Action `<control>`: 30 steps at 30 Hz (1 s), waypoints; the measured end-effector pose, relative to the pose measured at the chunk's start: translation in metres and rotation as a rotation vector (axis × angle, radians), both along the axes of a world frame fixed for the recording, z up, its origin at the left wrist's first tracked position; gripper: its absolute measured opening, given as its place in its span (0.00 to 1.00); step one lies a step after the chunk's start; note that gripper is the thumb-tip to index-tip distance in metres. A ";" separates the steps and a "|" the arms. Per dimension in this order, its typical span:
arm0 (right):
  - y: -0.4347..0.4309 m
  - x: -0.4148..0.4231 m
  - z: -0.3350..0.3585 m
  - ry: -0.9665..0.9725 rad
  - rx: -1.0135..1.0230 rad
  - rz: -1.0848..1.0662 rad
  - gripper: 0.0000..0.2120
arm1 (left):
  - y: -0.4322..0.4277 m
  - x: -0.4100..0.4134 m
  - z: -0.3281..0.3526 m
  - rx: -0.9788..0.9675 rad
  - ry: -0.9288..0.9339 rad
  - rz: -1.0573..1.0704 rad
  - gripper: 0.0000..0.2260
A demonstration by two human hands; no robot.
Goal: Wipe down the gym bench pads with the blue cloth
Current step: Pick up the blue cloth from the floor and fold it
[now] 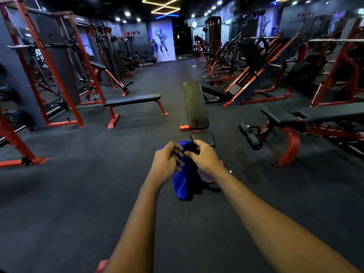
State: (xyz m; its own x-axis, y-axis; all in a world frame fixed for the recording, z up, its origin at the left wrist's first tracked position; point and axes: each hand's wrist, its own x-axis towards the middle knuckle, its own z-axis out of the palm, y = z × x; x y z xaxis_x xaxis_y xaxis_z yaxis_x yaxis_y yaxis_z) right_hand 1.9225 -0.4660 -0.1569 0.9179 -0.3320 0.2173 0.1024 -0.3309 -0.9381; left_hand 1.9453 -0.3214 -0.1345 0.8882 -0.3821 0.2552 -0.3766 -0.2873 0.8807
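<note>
Head view: L hand (167, 160) + R hand (204, 156) pinch blue cloth (181, 184) top edge, rest hangs.
Bench pads (196, 105): just behind cloth.
Floor (78, 194): wide dark stretch on left.

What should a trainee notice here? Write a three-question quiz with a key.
1. True or false: the blue cloth already lies on a bench pad.
2. The bench straight ahead has: A) a back pad and a seat pad; B) one long flat pad; C) no pad.
3. What colour is its frame?
Key: 1 false, it hangs between the left hand and the right hand; 2 A; 3 red.
</note>
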 end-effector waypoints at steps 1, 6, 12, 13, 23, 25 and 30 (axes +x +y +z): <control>-0.009 0.000 -0.003 0.011 0.053 0.026 0.07 | -0.005 0.003 -0.003 -0.004 -0.050 0.021 0.17; -0.080 0.007 -0.007 0.069 0.157 0.182 0.09 | -0.040 0.042 -0.013 0.485 -0.142 0.049 0.19; -0.175 0.031 -0.013 0.224 0.209 0.237 0.18 | -0.110 0.069 -0.005 0.418 0.053 -0.094 0.04; -0.187 0.034 -0.016 0.305 0.221 0.265 0.23 | -0.121 0.074 -0.004 0.387 0.051 -0.101 0.04; -0.306 0.135 -0.058 0.340 0.267 0.168 0.13 | -0.245 0.201 -0.046 0.308 -0.001 -0.015 0.09; -0.336 0.174 -0.062 0.340 0.219 0.157 0.11 | -0.271 0.241 -0.062 0.301 0.003 -0.001 0.08; -0.410 0.273 -0.071 0.362 0.146 0.093 0.13 | -0.331 0.339 -0.091 0.232 0.038 0.108 0.03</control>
State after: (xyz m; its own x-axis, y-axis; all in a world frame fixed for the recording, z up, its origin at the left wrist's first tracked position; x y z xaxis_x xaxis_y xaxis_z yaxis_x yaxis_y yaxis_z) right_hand 2.1951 -0.8756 -0.2276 0.9542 -0.2470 -0.1685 -0.2196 -0.1966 -0.9556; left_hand 2.2843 -0.6524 -0.2258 0.9341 -0.3294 0.1377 -0.3012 -0.5199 0.7994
